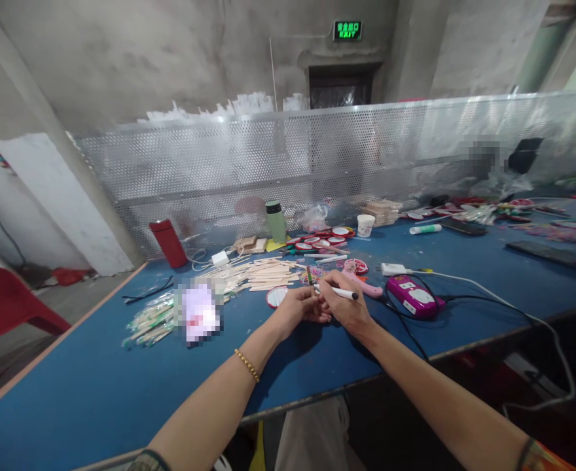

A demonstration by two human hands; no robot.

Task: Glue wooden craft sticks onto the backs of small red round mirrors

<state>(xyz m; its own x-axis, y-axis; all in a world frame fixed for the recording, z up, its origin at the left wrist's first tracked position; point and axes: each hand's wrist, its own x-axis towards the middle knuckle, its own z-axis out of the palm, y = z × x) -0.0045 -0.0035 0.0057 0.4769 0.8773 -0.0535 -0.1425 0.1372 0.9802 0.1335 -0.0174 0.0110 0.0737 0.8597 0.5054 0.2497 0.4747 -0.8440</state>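
My left hand is closed on a thin stick with a patterned strip on it, holding it upright over the blue table. My right hand grips a white pen-like tool, its tip lying against the stick. The two hands touch each other. A small round red-rimmed mirror lies just left of my left hand. A pile of plain wooden sticks sits behind the hands.
A pink device with a cable and a pink glue gun lie to the right. A red flask, a green flask, a white cup and round red pieces stand before the perforated metal screen. Packaged sticks lie at left. A red chair stands far left.
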